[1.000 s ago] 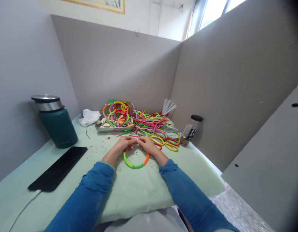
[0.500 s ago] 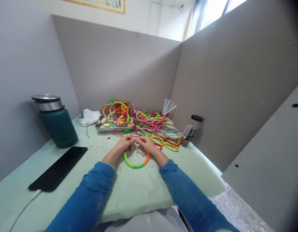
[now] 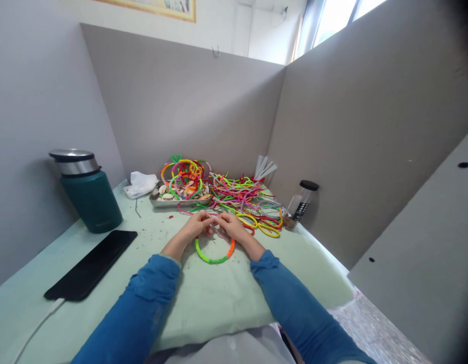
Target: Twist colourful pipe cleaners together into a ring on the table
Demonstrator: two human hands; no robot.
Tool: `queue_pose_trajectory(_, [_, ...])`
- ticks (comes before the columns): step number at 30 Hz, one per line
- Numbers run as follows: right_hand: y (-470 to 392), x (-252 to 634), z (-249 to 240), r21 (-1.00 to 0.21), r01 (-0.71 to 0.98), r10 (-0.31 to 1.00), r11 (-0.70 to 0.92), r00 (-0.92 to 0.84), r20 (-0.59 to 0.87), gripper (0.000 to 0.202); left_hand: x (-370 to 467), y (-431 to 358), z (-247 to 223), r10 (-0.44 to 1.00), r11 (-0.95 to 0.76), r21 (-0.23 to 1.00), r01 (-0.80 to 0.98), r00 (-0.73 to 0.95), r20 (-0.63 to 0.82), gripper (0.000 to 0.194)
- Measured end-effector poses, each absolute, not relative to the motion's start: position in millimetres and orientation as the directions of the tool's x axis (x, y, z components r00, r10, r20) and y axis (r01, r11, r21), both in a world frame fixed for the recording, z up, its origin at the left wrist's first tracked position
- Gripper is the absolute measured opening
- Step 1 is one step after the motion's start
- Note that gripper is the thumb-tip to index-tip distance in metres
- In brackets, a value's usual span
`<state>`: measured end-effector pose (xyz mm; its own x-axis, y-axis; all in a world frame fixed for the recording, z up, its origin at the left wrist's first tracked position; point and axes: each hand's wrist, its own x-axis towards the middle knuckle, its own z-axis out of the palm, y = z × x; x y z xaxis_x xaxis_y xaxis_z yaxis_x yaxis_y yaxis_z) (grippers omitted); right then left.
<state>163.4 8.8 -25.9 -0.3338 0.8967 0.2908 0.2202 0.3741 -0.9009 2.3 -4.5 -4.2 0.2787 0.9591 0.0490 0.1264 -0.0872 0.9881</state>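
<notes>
A ring of fuzzy pipe cleaner (image 3: 214, 261), green along the bottom and orange at the right, hangs toward me from both hands. My left hand (image 3: 198, 226) is closed on its upper left part, fingertips pinched. My right hand (image 3: 231, 225) pinches close beside it at the top, its fingertips meeting those of the left. A pale pink pipe cleaner end (image 3: 221, 234) shows below the right fingers. The ring's top is hidden behind the fingers, so I cannot see exactly how the pink piece sits on it.
Behind my hands stand a metal tray (image 3: 181, 203) with shells and coloured rings, and a heap of pipe cleaners (image 3: 241, 192). A green flask (image 3: 92, 199) and a black phone (image 3: 92, 265) are at left. A clear bottle (image 3: 300, 205) leans at right beside the partition (image 3: 355, 126).
The fingertips of both hands have shifted slightly at the top of the ring. The pink end below the right fingers has drawn up and shows less. The ring stays in place.
</notes>
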Motion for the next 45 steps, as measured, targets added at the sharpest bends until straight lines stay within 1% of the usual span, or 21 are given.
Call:
queue_pose_trajectory(5, [11, 164, -27, -0.890, 0.230, 0.891, 0.394, -0.332, 0.309, 0.030, 1, -2, -7, 0.954, -0.173, 0.973, 0.152, 0.270, 0.128, 0.033])
queue_pose_trajectory(10, [10, 164, -26, -0.906, 0.202, 0.896, 0.371, -0.335, 0.292, 0.030, -1, -1, -7, 0.954, -0.223, 0.956, 0.191, 0.244, 0.174, 0.032])
queue_pose_trajectory(13, [8, 164, -23, -0.907, 0.198, 0.896, 0.371, -0.334, 0.294, 0.032, 0, -2, -5, 0.960, -0.210, 0.957, 0.199, 0.227, 0.163, 0.030])
queue_pose_trajectory(20, [3, 164, -16, -0.906, 0.195, 0.893, 0.377, -0.336, 0.299, 0.036, -2, -1, -8, 0.951, -0.151, 0.984, 0.093, 0.286, 0.119, 0.029])
queue_pose_trajectory(26, [3, 163, -18, -0.908, 0.192, 0.894, 0.373, -0.338, 0.296, 0.034, -1, -2, -7, 0.946, -0.132, 0.991, 0.026, 0.302, 0.118, 0.030])
queue_pose_trajectory(32, [5, 163, -20, -0.917, 0.172, 0.894, 0.360, -0.344, 0.287, 0.031, -1, 0, -10, 0.960, -0.112, 0.991, 0.073, 0.268, 0.088, 0.032])
queue_pose_trajectory(39, [5, 163, -21, -0.920, 0.162, 0.898, 0.358, -0.328, 0.292, 0.030, -1, -1, -9, 0.966, -0.095, 0.990, 0.102, 0.248, 0.067, 0.029])
queue_pose_trajectory(45, [6, 164, -22, -0.919, 0.161, 0.900, 0.361, -0.318, 0.298, 0.033, -2, 1, -10, 0.952, -0.157, 0.982, 0.102, 0.281, 0.123, 0.026])
